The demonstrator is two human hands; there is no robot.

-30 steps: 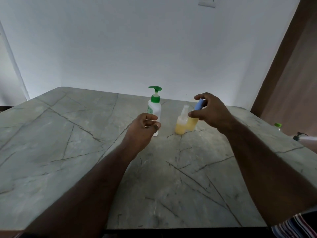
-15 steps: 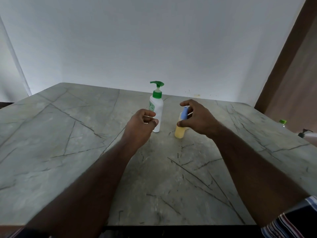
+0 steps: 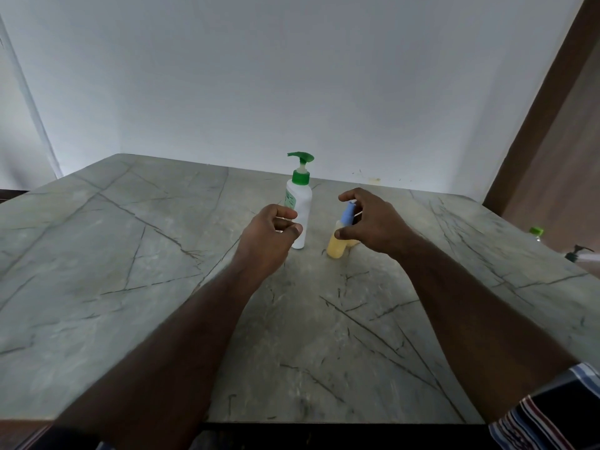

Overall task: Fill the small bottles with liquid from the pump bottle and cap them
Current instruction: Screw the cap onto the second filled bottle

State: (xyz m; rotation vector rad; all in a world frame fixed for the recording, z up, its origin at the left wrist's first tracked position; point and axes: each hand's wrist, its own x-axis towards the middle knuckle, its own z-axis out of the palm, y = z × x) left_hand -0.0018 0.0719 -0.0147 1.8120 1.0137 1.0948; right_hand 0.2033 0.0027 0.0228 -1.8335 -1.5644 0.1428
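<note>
A white pump bottle (image 3: 300,212) with a green pump head stands upright on the marble table (image 3: 130,254). Just right of it stand two small bottles of yellow liquid; the nearer small bottle (image 3: 336,248) shows clearly, while the second small bottle (image 3: 353,243) is mostly hidden behind my right hand. My right hand (image 3: 373,222) hovers over them, its fingers curled round a blue cap (image 3: 349,214) at the top of a small bottle. In front of the pump bottle, my left hand (image 3: 269,235) is curled and pinches something small and pale, seemingly a clear cap.
Off the table's right edge, a green-capped bottle (image 3: 535,232) and a dark pump head (image 3: 576,251) show low down. A white wall stands close behind the table, with a brown door frame (image 3: 545,102) at the right.
My right hand carried the blue cap left and down, from over the farther small bottle to the bottle tops near the pump bottle. The left hand has barely moved.
</note>
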